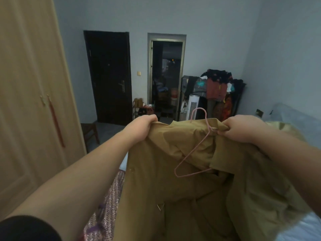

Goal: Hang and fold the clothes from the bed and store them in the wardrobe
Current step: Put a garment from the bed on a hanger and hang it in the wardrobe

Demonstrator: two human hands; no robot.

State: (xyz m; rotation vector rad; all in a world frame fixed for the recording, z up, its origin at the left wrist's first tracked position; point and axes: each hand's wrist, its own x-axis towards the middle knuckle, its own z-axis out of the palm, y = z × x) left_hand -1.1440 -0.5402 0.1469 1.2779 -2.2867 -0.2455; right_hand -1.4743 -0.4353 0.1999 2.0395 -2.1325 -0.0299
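Hanging is midway: left hand (144,126) and right hand (241,129) each clench the tan coat (173,197) at six o'clock, pink hanger (192,149) half inside (seemingly unseated); wardrobe (34,84), nine o'clock, closed.

Dark door (109,75) shut; white fan (193,106) by doorway (166,75).

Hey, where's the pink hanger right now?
Head view, centre-right: the pink wire hanger lies against the open collar of the tan coat, its hook sticking up just left of the right hand, which grips the coat.
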